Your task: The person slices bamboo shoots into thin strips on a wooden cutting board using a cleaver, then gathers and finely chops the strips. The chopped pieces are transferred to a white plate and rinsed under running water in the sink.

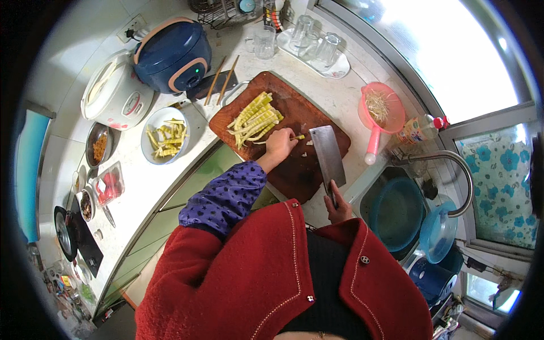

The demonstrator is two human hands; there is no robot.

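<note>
On a dark wooden cutting board [297, 110] lies a pile of pale green-yellow vegetable stalks [256, 119], which look like bamboo shoots. My left hand [278, 146] rests on the board just below the pile, its fingers on a short stalk piece [300, 137] that points toward the blade. My right hand [338, 205] grips the handle of a cleaver [328, 155], whose broad blade lies over the board's right part. Small pale scraps are between the piece and the blade. Left of the board, a white bowl [144, 140] holds cut stalk pieces [166, 140].
Behind the board are chopsticks [227, 80], a glass mug [264, 42] and a tray of glasses [340, 70]. A pink strainer [395, 100] and a sink with a blue basin [397, 214] stand right. Two cookers [170, 55] and small dishes line the left counter.
</note>
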